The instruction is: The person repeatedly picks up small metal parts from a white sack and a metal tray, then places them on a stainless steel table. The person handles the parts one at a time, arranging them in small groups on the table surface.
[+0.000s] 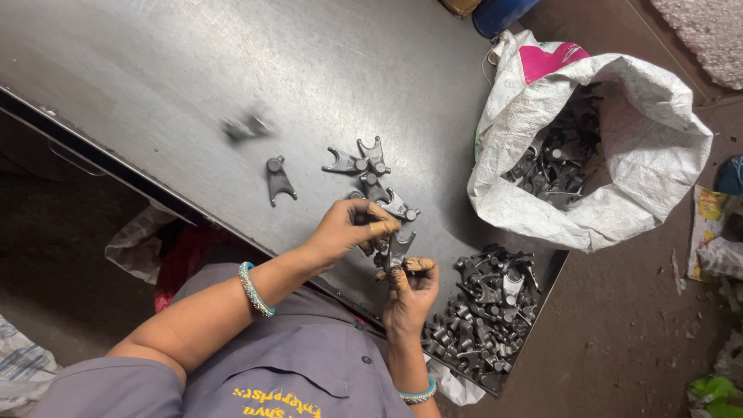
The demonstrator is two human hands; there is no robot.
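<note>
Over the near edge of a grey metal table [193, 70], my right hand [410, 292] pinches a small dark fork-shaped metal part [398, 249] upright between thumb and fingers. My left hand [347, 228] hovers just above and to the left of it. Its fingers are curled around another small dark part [379, 246] and touch the fork part. Both wrists wear beaded bangles. A few more of the same forged parts [371, 174] lie on the table just beyond my left hand.
A heap of the same parts [484, 310] fills the table's right corner. A white woven sack [642, 116], open and holding more parts, stands at the right. One part [279, 179] lies alone; another [246, 126] looks blurred. A blue container [503, 11] stands beyond.
</note>
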